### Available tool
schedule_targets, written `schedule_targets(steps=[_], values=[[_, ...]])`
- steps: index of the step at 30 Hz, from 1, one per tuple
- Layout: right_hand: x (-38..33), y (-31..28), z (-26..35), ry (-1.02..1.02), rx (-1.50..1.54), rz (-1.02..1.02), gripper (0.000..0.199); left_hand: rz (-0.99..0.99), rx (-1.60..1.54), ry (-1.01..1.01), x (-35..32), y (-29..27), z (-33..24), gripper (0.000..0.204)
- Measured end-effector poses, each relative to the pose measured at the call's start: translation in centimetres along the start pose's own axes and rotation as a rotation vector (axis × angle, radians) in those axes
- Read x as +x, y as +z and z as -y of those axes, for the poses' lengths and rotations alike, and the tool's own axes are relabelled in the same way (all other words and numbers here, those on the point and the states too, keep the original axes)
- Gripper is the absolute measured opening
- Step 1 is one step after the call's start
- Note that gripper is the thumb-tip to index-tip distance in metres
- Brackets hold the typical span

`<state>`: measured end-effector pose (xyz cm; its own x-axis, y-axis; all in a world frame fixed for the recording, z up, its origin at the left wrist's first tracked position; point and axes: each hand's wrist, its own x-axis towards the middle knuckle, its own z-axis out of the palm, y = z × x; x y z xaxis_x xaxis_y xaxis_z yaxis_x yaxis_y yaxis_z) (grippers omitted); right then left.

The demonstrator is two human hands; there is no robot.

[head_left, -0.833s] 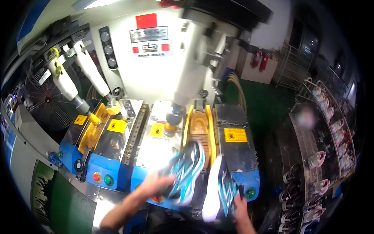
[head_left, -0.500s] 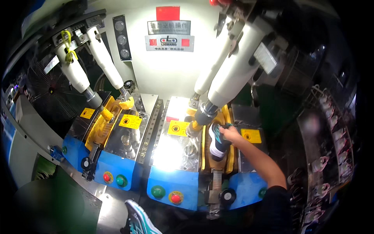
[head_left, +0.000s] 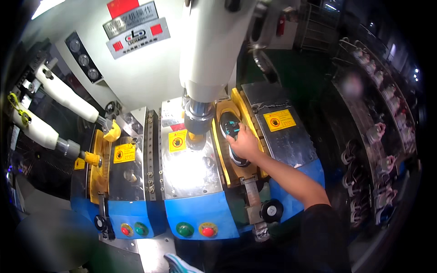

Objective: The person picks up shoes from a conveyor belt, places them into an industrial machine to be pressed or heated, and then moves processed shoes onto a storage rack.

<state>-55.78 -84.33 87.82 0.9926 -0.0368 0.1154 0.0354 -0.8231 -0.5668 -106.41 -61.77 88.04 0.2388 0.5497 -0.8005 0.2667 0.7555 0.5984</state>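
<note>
Shoe (head_left: pixel 229 123) in the yellow cradle (head_left: pixel 241 107), my right hand (head_left: pixel 246 144) gripping it.
My left hand is out of view, fingers unreadable; another shoe (head_left: pixel 180 265) pokes in below. The white arm (head_left: pixel 205 59) crowds the left side. I judge the gripped shoe light, soft above, stiff-soled, best held around the collar; the cradle's right wall limits my fingers.

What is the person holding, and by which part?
The right hand holds a black-and-teal sneaker by the middle of its upper. The left hand is out of view, so its hold cannot be told.
</note>
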Motion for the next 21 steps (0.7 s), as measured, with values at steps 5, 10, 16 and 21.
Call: schedule_targets(steps=[5,10,16,21], values=[[-0.2,-1.5,-0.3,0.058,-0.037,0.018,0.065,0.232,-0.055,-0.011,4.1,1.8,-1.0,0.034],[-13.7,-3.8,9.5,-0.508,0.209,0.001,0.055,0.188,0.051,-0.100,8.6,-1.9,1.3,0.043],[-22.0,7.9,16.3,-0.971,0.067,0.164,0.054,0.274,0.030,-0.016,6.1,-1.7,-1.3,0.044],[-24.3,5.7,16.0,-1.021,0.535,0.202,0.041,0.215,0.052,0.088,4.1,-1.5,-1.8,0.046]])
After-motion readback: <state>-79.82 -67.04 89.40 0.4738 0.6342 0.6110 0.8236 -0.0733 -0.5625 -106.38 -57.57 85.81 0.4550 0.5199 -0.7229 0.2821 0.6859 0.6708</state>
